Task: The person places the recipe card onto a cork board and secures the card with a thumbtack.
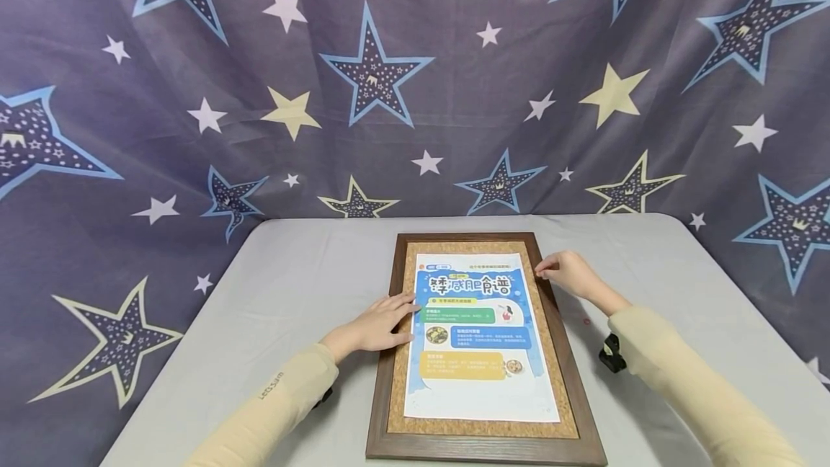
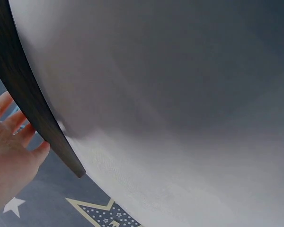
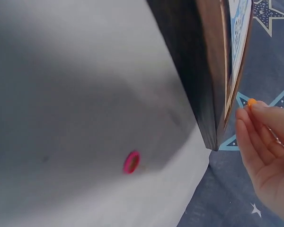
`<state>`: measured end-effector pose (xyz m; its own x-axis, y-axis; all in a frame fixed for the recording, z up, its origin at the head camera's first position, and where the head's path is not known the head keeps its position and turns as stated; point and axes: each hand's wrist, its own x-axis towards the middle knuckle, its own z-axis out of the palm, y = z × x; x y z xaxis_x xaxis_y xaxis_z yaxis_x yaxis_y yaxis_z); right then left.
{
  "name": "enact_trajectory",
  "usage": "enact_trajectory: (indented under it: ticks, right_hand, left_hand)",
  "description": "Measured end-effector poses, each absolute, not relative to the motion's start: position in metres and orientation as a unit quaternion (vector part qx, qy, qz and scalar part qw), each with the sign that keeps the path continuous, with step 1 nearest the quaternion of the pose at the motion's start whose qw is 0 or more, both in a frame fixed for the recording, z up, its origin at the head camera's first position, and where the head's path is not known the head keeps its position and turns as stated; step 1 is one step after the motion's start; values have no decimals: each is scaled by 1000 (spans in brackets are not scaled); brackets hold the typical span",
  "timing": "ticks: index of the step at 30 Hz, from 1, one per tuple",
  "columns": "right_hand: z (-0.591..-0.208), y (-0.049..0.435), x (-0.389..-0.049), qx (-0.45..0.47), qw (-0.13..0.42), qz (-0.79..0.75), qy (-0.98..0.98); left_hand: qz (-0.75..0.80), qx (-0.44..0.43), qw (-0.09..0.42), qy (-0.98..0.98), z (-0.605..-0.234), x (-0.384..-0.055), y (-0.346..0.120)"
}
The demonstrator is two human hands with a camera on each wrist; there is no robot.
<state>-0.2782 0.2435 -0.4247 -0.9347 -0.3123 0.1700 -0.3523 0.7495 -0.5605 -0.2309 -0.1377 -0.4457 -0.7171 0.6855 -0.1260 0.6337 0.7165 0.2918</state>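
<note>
A printed paper poster [image 1: 480,402] with blue, green and yellow panels lies on a cork board [image 1: 398,409] in a dark brown wooden frame [image 1: 483,447]. My left hand [image 1: 375,323] rests across the frame's left side, its spread fingers reaching the paper's left edge. In the left wrist view the fingers of this hand [image 2: 12,146] lie along the dark frame edge. My right hand [image 1: 570,274] is over the frame's upper right side. Between its thumb and fingertips it pinches a small orange push pin [image 3: 251,101], best seen in the right wrist view.
A small pink oval ring [image 3: 131,162] lies on the grey-white tablecloth [image 1: 292,265], to the right of the frame. Behind the table hangs a purple-grey curtain [image 1: 402,150] with stars. A black strap device [image 1: 612,354] sits at the right sleeve.
</note>
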Motion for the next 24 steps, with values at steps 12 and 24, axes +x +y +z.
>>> enact_trajectory:
  ticks: [12, 24]
  right_hand:
    - [-430, 228, -295, 162, 12, 348, -923]
    - [-439, 219, -311, 117, -33, 409, -905]
  left_hand:
    - [118, 361, 111, 918, -445, -230, -137]
    - [116, 357, 113, 920, -445, -231, -138]
